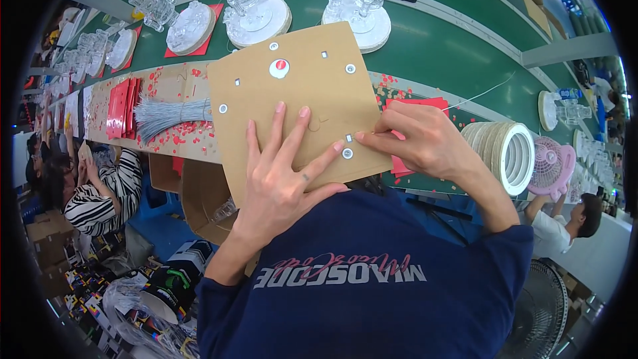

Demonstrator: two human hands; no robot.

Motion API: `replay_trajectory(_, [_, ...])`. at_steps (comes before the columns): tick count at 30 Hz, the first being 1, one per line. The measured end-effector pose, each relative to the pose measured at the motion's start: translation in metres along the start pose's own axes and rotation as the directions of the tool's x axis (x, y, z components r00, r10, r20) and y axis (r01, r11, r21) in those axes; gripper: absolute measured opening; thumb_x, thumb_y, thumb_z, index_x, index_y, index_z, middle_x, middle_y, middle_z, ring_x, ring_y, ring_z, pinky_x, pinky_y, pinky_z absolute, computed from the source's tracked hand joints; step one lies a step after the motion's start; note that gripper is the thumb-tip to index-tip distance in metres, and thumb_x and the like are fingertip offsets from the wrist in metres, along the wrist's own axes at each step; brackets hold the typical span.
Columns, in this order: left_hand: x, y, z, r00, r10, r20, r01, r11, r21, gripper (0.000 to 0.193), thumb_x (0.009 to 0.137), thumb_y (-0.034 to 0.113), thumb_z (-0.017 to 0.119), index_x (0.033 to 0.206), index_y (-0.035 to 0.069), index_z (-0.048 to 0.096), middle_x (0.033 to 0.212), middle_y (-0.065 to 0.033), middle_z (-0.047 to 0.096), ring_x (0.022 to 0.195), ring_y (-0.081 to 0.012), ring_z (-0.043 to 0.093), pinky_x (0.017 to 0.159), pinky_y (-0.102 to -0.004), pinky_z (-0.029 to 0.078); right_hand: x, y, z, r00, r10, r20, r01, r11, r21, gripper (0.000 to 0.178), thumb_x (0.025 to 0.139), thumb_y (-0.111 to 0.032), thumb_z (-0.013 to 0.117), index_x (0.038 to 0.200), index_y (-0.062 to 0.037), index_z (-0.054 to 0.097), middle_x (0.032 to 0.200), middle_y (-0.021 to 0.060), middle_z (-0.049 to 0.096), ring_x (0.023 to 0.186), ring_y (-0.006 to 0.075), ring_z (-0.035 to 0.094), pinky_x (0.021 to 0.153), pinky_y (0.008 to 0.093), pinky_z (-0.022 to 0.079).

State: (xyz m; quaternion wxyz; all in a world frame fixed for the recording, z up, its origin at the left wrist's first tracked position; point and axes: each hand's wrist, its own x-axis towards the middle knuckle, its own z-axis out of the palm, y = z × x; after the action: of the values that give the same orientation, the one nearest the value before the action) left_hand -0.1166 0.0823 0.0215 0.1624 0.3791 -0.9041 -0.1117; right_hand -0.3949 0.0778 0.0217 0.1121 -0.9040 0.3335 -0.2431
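A square tan board (302, 96) is tilted up in front of my chest, with round metal eyelets, small slots and a red-and-white round piece on its face. My left hand (279, 176) lies on its lower part, fingers spread, the index fingertip beside a slot near the lower right corner. At that same slot, the fingertips of my right hand (419, 136) are pinched together; what they hold, if anything, is too small to make out. Left of the board lies a bundle of thin grey wires (163, 116). Red cards (432, 103) are partly hidden behind my right hand.
Clear figurines on round white bases (258, 20) line the green conveyor (452, 50) beyond. More red cards (123, 110) and red scraps cover the left bench. Stacked round rings (512, 159) and a pink fan (550, 163) stand at right. Co-workers sit on both sides.
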Motion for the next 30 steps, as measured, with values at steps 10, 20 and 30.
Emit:
replay_trajectory(10, [0.003,0.0,-0.002,0.999,0.012,0.03,-0.012,1.0,0.009,0.069,0.068,0.05,0.085,0.133,0.036,0.068,0.154,-0.0192,0.048,0.142,-0.0484,0.042,0.106,-0.0744,0.034,0.017,-0.017,-0.017,0.97,-0.041,0.239,0.098,0.968,-0.232,0.041,0.075,-0.013,0.066,0.112,0.003,0.069,0.093,0.0064,0.057,0.082,0.0215,0.063,0.06,0.0333,0.052])
replay_trajectory(20, [0.004,0.002,-0.002,1.0,0.014,0.018,-0.014,1.0,0.024,0.066,0.07,0.051,0.085,0.132,0.035,0.069,0.153,-0.0192,0.049,0.141,-0.0479,0.044,0.104,-0.0744,0.035,0.013,-0.002,-0.018,0.983,-0.062,0.171,0.07,0.997,-0.045,0.04,0.074,-0.011,0.065,0.11,0.005,0.069,0.096,0.0092,0.059,0.084,0.0253,0.063,0.066,0.0363,0.056])
replay_trajectory(30, [0.002,0.003,0.002,1.0,-0.002,-0.024,0.001,1.0,-0.018,0.065,0.067,0.051,0.087,0.128,0.035,0.072,0.15,-0.0191,0.052,0.14,-0.0484,0.045,0.105,-0.0742,0.035,0.011,0.003,-0.019,0.981,-0.081,0.174,0.086,0.996,-0.023,0.04,0.072,-0.009,0.067,0.109,0.006,0.069,0.093,0.0109,0.059,0.082,0.0261,0.064,0.064,0.0357,0.056])
